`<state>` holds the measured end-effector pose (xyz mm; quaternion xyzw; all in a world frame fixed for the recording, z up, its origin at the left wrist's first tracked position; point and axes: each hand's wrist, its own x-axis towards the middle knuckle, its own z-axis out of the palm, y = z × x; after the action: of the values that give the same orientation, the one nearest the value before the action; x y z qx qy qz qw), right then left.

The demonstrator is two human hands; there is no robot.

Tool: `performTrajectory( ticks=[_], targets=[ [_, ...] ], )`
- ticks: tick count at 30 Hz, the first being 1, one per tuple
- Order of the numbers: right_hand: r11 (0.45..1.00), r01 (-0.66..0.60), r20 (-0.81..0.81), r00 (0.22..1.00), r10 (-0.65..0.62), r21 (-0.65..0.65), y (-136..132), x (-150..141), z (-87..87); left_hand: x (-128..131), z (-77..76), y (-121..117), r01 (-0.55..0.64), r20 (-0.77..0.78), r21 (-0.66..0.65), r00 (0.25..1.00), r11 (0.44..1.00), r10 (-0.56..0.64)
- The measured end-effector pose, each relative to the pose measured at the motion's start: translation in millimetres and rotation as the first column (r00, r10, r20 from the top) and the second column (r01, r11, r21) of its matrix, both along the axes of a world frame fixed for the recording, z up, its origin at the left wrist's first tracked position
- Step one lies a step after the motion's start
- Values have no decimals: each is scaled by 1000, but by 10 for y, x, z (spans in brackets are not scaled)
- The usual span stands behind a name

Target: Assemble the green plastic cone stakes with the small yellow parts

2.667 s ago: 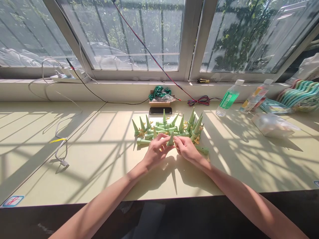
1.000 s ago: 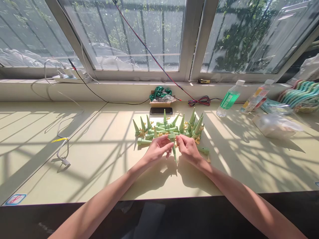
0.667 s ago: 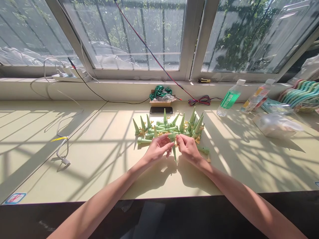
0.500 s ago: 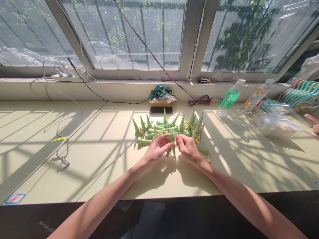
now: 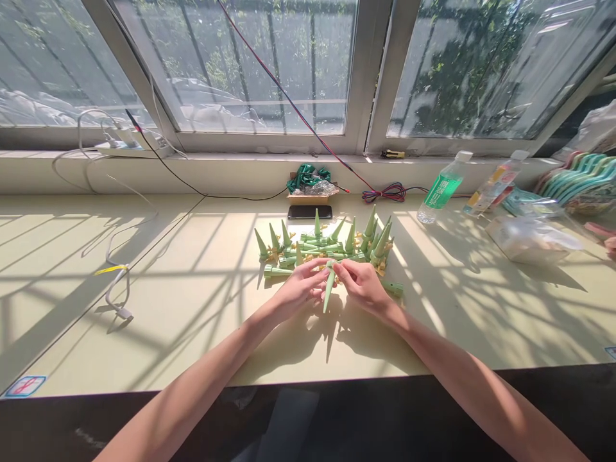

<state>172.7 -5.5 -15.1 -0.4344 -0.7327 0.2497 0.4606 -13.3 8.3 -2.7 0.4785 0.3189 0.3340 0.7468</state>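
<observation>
A green plastic plant-watering spike is held just above the table, its thin tip slanting down toward me. My left hand is closed round the spike's wide collar from the left. From the right, the thumb and fingertips of my right hand pinch that same collar end; any small part under the fingertips is hidden. Right behind my hands sits a cluster of similar green spikes with small yellow valves, some upright on their collars, others lying flat. One lying spike pokes out beside my left hand.
A black phone lies behind the spikes, before a small carton of green material. To the right stand a green-labelled bottle, another bottle and a white box. A white cable lies left. Part of another person's hand shows at the right edge.
The held spike has tilted, its tip swinging left and toward me. My hands stay close together around its collar, and the view has shifted slightly.
</observation>
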Motion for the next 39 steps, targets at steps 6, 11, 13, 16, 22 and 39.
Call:
performTrajectory(
  ticks=[6,11,13,16,22,39],
  targets=[
    [998,-51,20,998,51,24,-10,-6,-11,-10,-29,18,60,-21,55,998,997,-59],
    [997,-63,45,997,61,37,-46,-17,30,-19,-30,6,103,-12,89,995,991,-103],
    [996,-76,49,996,74,39,-54,-20,35,-19,-43,5,104,-11,89,995,991,-103],
    [996,-77,63,995,73,49,-55,-22,25,-13,-65,4,109,6,80,994,991,-110],
    [994,-91,48,995,88,59,-61,-26,5,1,-72,-7,127,21,88,991,988,-129],
    [997,-74,60,996,73,17,-65,-35,-12,11,-30,-33,98,-36,106,995,990,-94]
  ],
)
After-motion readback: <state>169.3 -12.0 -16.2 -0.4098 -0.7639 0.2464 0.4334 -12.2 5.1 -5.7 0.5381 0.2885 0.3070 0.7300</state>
